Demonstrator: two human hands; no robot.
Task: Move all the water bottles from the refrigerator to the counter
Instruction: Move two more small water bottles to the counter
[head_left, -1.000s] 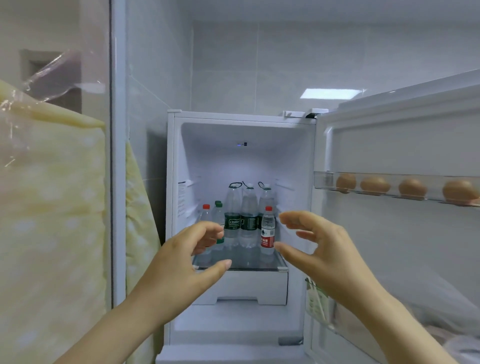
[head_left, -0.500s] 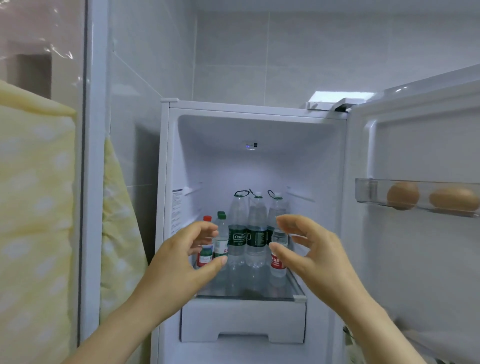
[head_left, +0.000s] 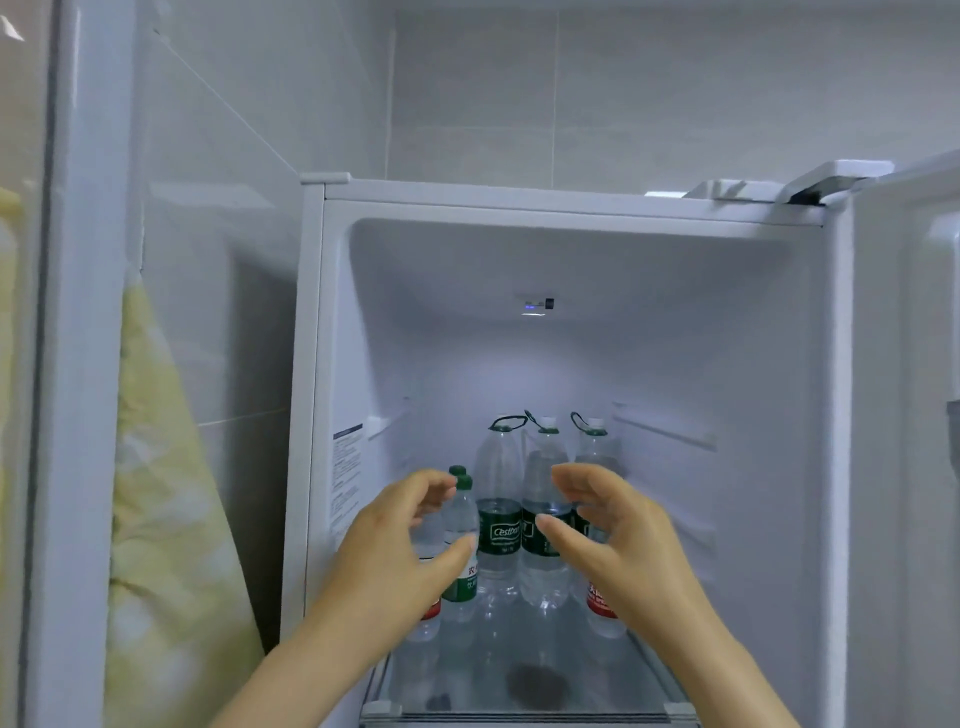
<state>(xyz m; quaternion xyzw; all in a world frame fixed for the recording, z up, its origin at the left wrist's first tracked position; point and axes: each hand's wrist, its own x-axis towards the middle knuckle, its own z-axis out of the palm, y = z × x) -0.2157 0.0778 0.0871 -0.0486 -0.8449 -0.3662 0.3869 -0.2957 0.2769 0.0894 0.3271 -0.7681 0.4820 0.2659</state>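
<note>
Glass shelf (head_left: 571, 670): bears the water bottles (head_left: 498, 540), upright, inside the open refrigerator (head_left: 727, 364).
Left hand (head_left: 395, 556): fingers spread and curved, gripping nothing, at 9 o'clock of the cluster.
Right hand (head_left: 623, 551): likewise spread, at 3 o'clock.

Single view: a wide-angle camera worn on the head faces forward into the open fridge (head_left: 519, 202) at close range. The left hand (head_left: 400, 545) and right hand (head_left: 618, 540) enter from the bottom edge and nearly meet at centre frame. Bottles (head_left: 498, 535) stand just beyond the hands, a glass shelf (head_left: 587, 680) lies below them, and tiled wall (head_left: 675, 93) fills the frame above. The door (head_left: 909, 364) edges the frame right of the right hand; yellow cloth (head_left: 171, 519) hangs left of the left hand.
</note>
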